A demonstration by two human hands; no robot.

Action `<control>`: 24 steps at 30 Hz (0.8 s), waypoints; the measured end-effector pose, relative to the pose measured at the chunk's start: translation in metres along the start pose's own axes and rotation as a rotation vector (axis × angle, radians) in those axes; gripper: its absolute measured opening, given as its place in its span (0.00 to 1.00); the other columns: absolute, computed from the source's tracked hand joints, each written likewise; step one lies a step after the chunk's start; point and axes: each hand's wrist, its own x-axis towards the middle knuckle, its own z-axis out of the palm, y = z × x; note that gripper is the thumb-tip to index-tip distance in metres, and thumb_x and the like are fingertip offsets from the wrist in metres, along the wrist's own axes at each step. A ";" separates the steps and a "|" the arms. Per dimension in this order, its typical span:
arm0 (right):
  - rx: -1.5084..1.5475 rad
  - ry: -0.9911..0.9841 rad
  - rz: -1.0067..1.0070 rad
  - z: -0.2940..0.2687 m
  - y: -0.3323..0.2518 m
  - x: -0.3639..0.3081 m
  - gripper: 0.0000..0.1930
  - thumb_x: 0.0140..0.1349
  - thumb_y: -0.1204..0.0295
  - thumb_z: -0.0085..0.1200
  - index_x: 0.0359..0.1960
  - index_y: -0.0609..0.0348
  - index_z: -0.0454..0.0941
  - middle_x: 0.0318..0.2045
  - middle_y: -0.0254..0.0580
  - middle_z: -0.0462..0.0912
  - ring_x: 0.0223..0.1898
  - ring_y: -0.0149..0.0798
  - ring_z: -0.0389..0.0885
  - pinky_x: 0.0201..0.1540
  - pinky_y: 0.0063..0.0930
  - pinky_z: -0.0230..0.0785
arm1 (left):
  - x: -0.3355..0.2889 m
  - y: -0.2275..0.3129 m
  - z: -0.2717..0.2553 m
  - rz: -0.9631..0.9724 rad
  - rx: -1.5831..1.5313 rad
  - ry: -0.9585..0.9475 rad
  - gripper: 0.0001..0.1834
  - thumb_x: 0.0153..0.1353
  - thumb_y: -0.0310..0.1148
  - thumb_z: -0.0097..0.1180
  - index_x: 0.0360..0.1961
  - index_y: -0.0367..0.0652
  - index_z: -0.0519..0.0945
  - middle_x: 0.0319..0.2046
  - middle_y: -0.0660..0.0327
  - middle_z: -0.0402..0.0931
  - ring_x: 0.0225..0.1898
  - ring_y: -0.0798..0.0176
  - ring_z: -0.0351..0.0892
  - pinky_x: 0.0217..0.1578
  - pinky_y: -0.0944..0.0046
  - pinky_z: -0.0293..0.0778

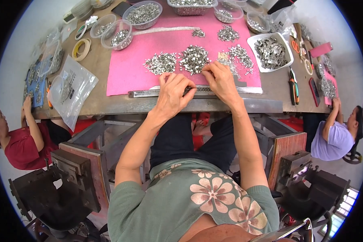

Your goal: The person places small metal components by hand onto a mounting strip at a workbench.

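Observation:
My left hand (171, 93) is curled over a long slotted metal strip (145, 94) that lies along the front edge of a pink mat (125, 80). Something dark shows by its thumb and fingertips, too small to make out. My right hand (222, 84) has thumb and fingers pinched together at the near side of a heap of small silvery metal pieces (193, 58); what they hold, if anything, is hidden. To the left spreads a flatter pile of shiny pieces (160, 63). Another scattered pile (241, 56) and some thin brass-coloured pieces (224, 57) lie beyond my right hand.
A white tray (289, 63) of metal parts stands right of the mat, near pliers (293, 86). Clear tubs of pieces (143, 15) line the back. Tape (81, 49) and a plastic bag (74, 86) lie left. People work at both sides.

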 end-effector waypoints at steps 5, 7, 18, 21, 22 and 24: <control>0.007 -0.019 0.025 -0.006 -0.005 -0.004 0.03 0.58 0.76 0.57 0.33 0.58 0.79 0.28 0.38 0.77 0.33 0.42 0.77 0.39 0.33 0.62 | -0.004 -0.003 0.002 0.040 -0.020 0.031 0.04 0.54 0.28 0.63 0.31 0.46 0.80 0.27 0.65 0.72 0.34 0.61 0.73 0.52 0.53 0.58; 0.022 -0.015 0.028 -0.002 -0.004 -0.002 0.03 0.58 0.76 0.58 0.34 0.57 0.80 0.28 0.38 0.77 0.33 0.42 0.77 0.39 0.34 0.61 | -0.002 -0.004 0.003 0.022 -0.022 0.063 0.04 0.55 0.29 0.63 0.32 0.46 0.80 0.28 0.65 0.73 0.34 0.61 0.73 0.52 0.53 0.58; -0.072 -0.006 0.009 0.001 -0.011 -0.004 0.03 0.55 0.75 0.60 0.30 0.58 0.79 0.28 0.39 0.77 0.34 0.43 0.76 0.40 0.35 0.60 | 0.025 -0.023 0.016 -0.054 0.251 0.077 0.08 0.52 0.36 0.66 0.29 0.46 0.80 0.30 0.63 0.74 0.38 0.58 0.73 0.51 0.48 0.57; 0.127 -0.113 0.103 -0.011 -0.022 -0.013 0.03 0.56 0.76 0.59 0.30 0.59 0.78 0.29 0.40 0.77 0.34 0.43 0.75 0.41 0.35 0.61 | 0.025 -0.026 0.016 -0.068 0.247 0.063 0.07 0.52 0.35 0.65 0.28 0.46 0.80 0.30 0.62 0.74 0.39 0.58 0.72 0.51 0.47 0.57; 0.124 -0.106 0.088 -0.013 -0.026 -0.017 0.03 0.56 0.76 0.59 0.30 0.60 0.78 0.29 0.40 0.76 0.33 0.44 0.75 0.42 0.35 0.62 | 0.026 -0.026 0.016 -0.068 0.246 0.063 0.07 0.52 0.35 0.65 0.28 0.46 0.80 0.30 0.62 0.74 0.39 0.58 0.72 0.51 0.47 0.57; 0.122 -0.101 0.072 -0.013 -0.030 -0.021 0.02 0.56 0.77 0.59 0.30 0.61 0.78 0.29 0.41 0.76 0.33 0.44 0.75 0.42 0.35 0.62 | 0.028 -0.026 0.016 -0.050 0.248 0.064 0.06 0.54 0.33 0.63 0.28 0.45 0.80 0.30 0.62 0.74 0.39 0.58 0.72 0.51 0.47 0.57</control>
